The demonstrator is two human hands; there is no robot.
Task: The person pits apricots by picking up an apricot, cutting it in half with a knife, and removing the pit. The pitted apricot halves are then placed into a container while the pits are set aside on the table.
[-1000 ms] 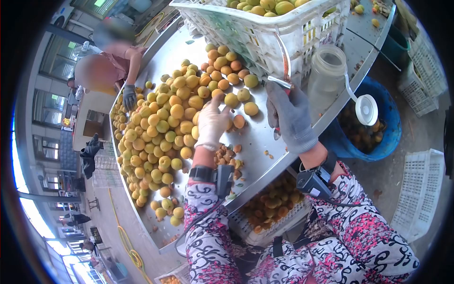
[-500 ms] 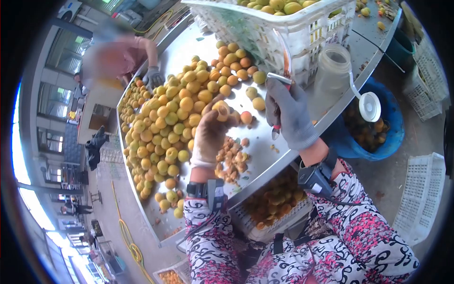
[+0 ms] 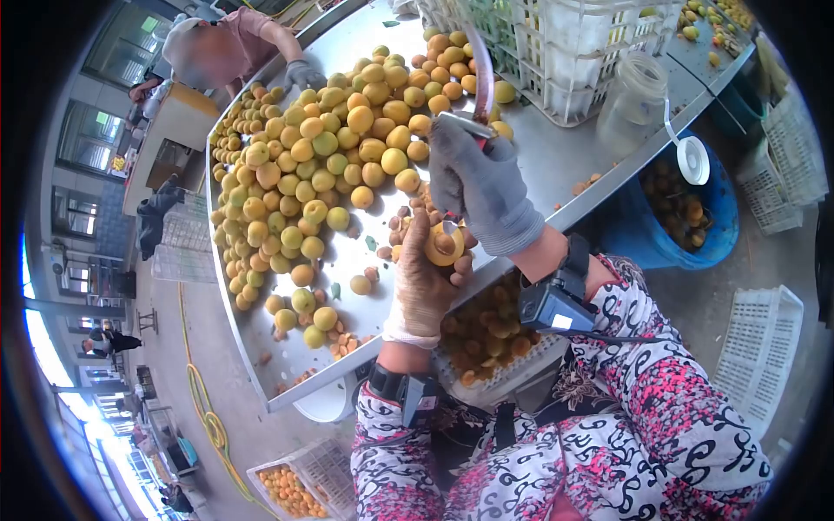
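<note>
My left hand (image 3: 421, 286), in a stained glove, is closed around a yellow apricot (image 3: 445, 247). A cut on its upper side shows the brown inside. My right hand (image 3: 486, 187), in a grey glove, grips a curved knife (image 3: 483, 78) whose blade points up and away. Red shows at the lower end of its handle, right above the apricot. Brownish pits (image 3: 460, 269) lie around my left fingers. A large heap of apricots (image 3: 321, 165) covers the metal table (image 3: 391, 295) beyond both hands.
A white crate (image 3: 565, 52) and a clear plastic jar (image 3: 632, 95) stand at the table's right side. Below it are a blue tub (image 3: 625, 239) and a crate of fruit halves (image 3: 491, 339). Across the table, a person's gloved hand (image 3: 304, 74) rests by the heap.
My left hand has drawn back from the heap toward the table edge with the apricot. My right hand has moved left, bringing the knife handle over the fruit. The camera view has shifted.
</note>
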